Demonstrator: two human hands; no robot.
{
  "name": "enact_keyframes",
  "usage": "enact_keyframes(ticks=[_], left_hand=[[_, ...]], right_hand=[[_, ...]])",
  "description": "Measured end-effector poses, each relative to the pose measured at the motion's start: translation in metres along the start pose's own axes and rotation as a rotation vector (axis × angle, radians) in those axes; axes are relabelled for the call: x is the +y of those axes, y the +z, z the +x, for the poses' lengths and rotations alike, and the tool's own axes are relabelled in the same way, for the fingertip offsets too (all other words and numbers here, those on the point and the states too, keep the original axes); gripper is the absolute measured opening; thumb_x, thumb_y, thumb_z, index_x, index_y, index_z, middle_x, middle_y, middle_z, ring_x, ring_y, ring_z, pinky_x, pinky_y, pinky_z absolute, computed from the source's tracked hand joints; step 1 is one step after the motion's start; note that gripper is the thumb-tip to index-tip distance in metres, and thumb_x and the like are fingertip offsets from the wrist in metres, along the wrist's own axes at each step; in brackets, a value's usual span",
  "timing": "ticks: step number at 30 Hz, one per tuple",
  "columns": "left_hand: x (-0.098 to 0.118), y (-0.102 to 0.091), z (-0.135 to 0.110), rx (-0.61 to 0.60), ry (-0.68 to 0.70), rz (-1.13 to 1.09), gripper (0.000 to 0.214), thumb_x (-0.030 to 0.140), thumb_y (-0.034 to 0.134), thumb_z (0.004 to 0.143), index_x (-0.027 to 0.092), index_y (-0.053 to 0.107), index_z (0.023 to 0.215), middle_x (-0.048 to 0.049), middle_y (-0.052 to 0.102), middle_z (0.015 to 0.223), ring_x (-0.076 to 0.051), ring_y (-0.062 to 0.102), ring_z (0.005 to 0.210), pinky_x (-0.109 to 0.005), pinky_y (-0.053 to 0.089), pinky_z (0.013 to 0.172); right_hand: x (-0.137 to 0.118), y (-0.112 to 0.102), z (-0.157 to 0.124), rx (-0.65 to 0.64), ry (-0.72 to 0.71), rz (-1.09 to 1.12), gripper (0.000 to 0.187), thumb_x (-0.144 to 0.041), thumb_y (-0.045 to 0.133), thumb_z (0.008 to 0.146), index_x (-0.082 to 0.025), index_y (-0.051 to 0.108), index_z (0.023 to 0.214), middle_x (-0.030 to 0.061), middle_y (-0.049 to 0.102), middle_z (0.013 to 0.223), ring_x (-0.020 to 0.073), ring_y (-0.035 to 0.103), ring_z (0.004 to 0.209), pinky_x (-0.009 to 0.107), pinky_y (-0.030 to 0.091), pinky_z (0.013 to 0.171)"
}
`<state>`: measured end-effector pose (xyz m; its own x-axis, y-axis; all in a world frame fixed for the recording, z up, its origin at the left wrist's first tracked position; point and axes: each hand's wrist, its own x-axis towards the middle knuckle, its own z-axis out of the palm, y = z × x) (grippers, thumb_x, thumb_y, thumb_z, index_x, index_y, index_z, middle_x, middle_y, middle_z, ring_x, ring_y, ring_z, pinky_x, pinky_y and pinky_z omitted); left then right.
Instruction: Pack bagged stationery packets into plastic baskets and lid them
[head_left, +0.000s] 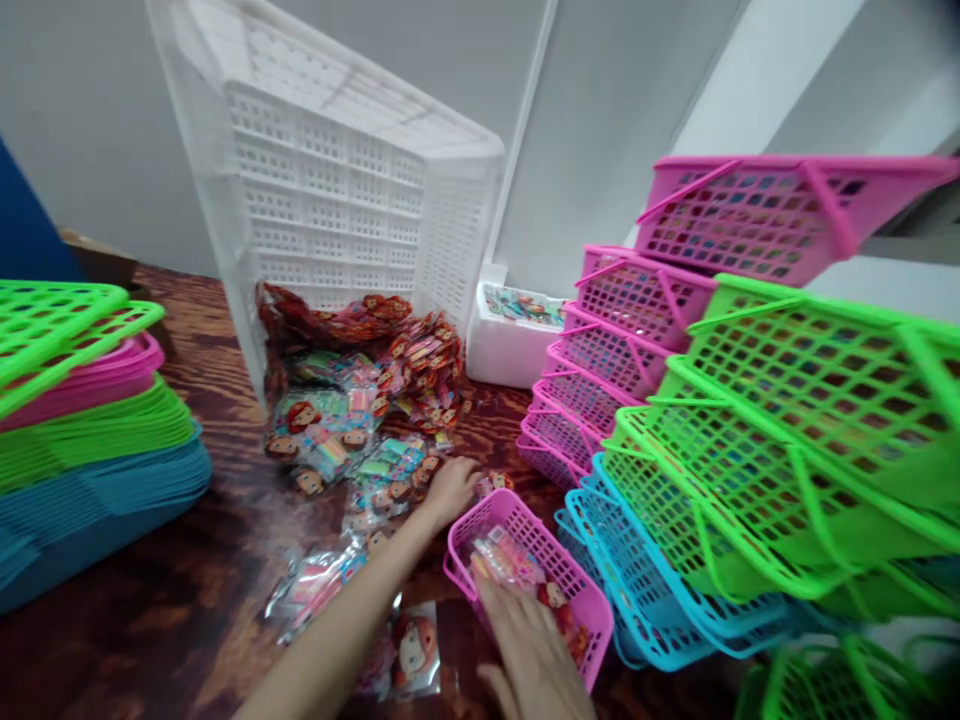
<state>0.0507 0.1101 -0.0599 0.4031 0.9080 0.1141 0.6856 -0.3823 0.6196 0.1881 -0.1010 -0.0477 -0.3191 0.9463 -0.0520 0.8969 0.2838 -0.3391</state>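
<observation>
A small pink basket [589,597] stands in front of me, with clear plastic packets [510,555] inside. My right hand [532,650] reaches over its near side, fingers stretched out above the packets and thumb apart. Beyond the basket's far left corner, my left hand [452,490] is down at the table, fingers curled at a packet with a red-haired doll figure [495,483]. Its fingertips are partly hidden and slightly blurred. Left of that hand lie more doll packets [394,460]. Another doll packet [416,650] lies on the table left of the basket.
A large white crate [330,190] tipped on its side spills a heap of packets [420,365]. Filled pink baskets [577,400], green baskets [810,420] and blue baskets [637,560] are stacked at right. Nested baskets [90,440] stand at left. A white foam box [502,350] sits behind.
</observation>
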Motion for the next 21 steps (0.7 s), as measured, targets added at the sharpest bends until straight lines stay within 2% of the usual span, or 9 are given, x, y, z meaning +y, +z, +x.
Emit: enact_keyframes(ticks=[2, 4, 7, 12, 16, 18, 21], left_hand=[[0.003, 0.013, 0.009, -0.046, -0.001, 0.065, 0.029, 0.034, 0.061, 0.094, 0.016, 0.062, 0.117, -0.0090, 0.061, 0.124, -0.025, 0.058, 0.114, -0.048, 0.047, 0.099], [0.001, 0.020, 0.011, -0.070, -0.035, 0.117, 0.034, 0.036, 0.063, 0.093, 0.017, 0.060, 0.121, -0.0100, 0.058, 0.128, -0.026, 0.057, 0.116, -0.051, 0.048, 0.098], [-0.010, 0.017, 0.004, -0.080, -0.106, 0.140, 0.034, 0.035, 0.061, 0.094, 0.017, 0.059, 0.122, -0.0101, 0.058, 0.129, -0.026, 0.058, 0.114, -0.049, 0.049, 0.097], [-0.033, -0.013, -0.029, -0.047, -0.177, 0.037, 0.027, 0.033, 0.062, 0.093, 0.016, 0.061, 0.115, -0.0090, 0.059, 0.124, -0.024, 0.059, 0.110, -0.046, 0.050, 0.094], [-0.041, -0.043, -0.065, 0.088, -0.230, -0.172, 0.016, 0.024, 0.067, 0.084, 0.017, 0.059, 0.096, -0.0028, 0.063, 0.095, -0.018, 0.060, 0.090, -0.033, 0.049, 0.083], [-0.043, -0.059, -0.089, 0.173, -0.254, -0.320, 0.021, 0.027, 0.068, 0.082, 0.018, 0.054, 0.095, 0.0009, 0.061, 0.086, -0.014, 0.059, 0.078, -0.027, 0.047, 0.073], [-0.054, -0.075, -0.134, 0.259, -0.296, -0.539, 0.042, 0.038, 0.072, 0.077, 0.019, 0.048, 0.106, 0.0044, 0.057, 0.081, -0.011, 0.057, 0.065, -0.022, 0.044, 0.061]], right_hand=[[0.004, 0.015, -0.003, 0.132, -0.024, -0.102, 0.090, -0.005, 0.052, 0.081, -0.035, 0.015, 0.157, 0.0009, 0.048, 0.150, 0.0270, 0.049, 0.131, 0.043, 0.041, 0.108], [0.005, 0.022, -0.003, 0.243, -0.070, -0.179, 0.091, -0.001, 0.045, 0.081, -0.035, 0.008, 0.157, 0.0014, 0.053, 0.145, 0.0255, 0.054, 0.125, 0.041, 0.045, 0.103], [0.001, 0.021, -0.002, 0.322, -0.120, -0.236, 0.090, 0.002, 0.038, 0.082, -0.031, 0.003, 0.158, 0.0038, 0.056, 0.142, 0.0257, 0.055, 0.121, 0.043, 0.044, 0.101], [-0.009, 0.007, 0.013, 0.290, -0.081, -0.226, 0.078, 0.003, 0.031, 0.085, -0.025, 0.018, 0.156, 0.0076, 0.062, 0.130, 0.0253, 0.056, 0.114, 0.042, 0.045, 0.097], [-0.002, -0.002, 0.047, 0.250, 0.033, -0.268, 0.066, 0.001, 0.030, 0.087, -0.017, 0.034, 0.150, 0.0128, 0.065, 0.121, 0.0290, 0.058, 0.107, 0.044, 0.046, 0.089], [0.003, -0.007, 0.065, 0.270, 0.056, -0.276, 0.058, -0.005, 0.032, 0.090, -0.012, 0.037, 0.148, 0.0178, 0.062, 0.126, 0.0330, 0.056, 0.113, 0.047, 0.045, 0.090], [0.001, -0.016, 0.087, 0.397, 0.042, -0.212, 0.048, -0.025, 0.039, 0.096, -0.009, 0.046, 0.141, 0.0226, 0.058, 0.132, 0.0380, 0.046, 0.125, 0.055, 0.040, 0.099]])
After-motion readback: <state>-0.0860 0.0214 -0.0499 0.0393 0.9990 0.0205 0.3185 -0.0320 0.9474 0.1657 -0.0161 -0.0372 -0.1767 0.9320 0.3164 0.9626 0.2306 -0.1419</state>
